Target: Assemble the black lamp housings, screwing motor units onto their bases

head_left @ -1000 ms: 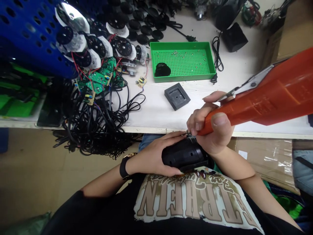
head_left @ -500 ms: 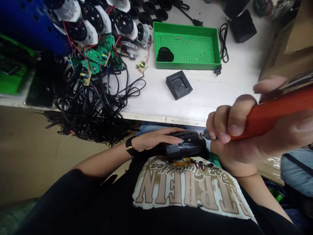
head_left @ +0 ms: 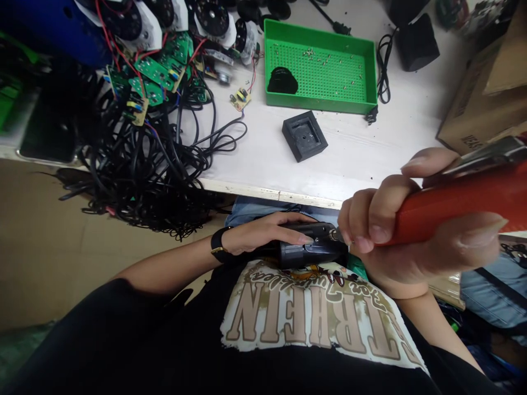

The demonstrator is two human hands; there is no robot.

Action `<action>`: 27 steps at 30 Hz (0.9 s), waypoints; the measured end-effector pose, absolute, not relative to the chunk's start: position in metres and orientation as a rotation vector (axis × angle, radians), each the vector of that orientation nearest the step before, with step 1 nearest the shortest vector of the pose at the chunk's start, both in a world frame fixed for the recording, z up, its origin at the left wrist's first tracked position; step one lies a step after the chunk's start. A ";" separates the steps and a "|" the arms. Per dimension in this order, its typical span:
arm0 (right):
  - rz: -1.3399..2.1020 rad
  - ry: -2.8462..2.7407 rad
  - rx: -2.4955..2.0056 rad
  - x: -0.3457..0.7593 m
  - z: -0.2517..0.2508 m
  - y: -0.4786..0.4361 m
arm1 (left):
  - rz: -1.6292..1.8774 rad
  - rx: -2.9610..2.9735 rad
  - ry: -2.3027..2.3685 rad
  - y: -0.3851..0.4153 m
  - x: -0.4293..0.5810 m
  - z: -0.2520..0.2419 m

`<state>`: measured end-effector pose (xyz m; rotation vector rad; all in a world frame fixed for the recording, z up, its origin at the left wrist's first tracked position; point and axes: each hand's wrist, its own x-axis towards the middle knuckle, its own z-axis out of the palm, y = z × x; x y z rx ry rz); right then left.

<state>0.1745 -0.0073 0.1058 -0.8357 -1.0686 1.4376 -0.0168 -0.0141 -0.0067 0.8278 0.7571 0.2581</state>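
A black plastic housing (head_left: 310, 253) rests against my shirt, below the table's front edge. My left hand (head_left: 263, 233) grips it from the left, with the thumb along its upper face. My right hand (head_left: 379, 230) is wrapped round a red power screwdriver (head_left: 444, 200). The screwdriver's tip meets the right part of the housing, close to a small screw. My fingers hide most of the chuck.
A green tray (head_left: 321, 104) on the white table (head_left: 255, 159) holds small screws and a black piece. Nearer me lies a square black block (head_left: 304, 137). Tangled black cables (head_left: 164, 164) and circuit boards (head_left: 152, 82) crowd the left; a cardboard box (head_left: 473, 104) stands right.
My right hand and the red power screwdriver have shifted left and slightly down, bringing the tip onto the housing. My left hand keeps its hold. The view has tilted a little.
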 end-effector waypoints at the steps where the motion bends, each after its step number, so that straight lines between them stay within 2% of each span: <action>1: 1.438 -1.069 -0.843 0.176 0.107 -0.008 | 0.254 0.844 0.756 -0.013 -0.018 -0.008; 10: 1.418 -1.059 -0.882 0.195 0.116 -0.013 | 0.091 0.936 0.632 0.007 -0.016 -0.005; 27: 1.393 -1.004 -0.919 0.200 0.114 -0.006 | 0.075 0.768 0.679 0.003 -0.015 0.005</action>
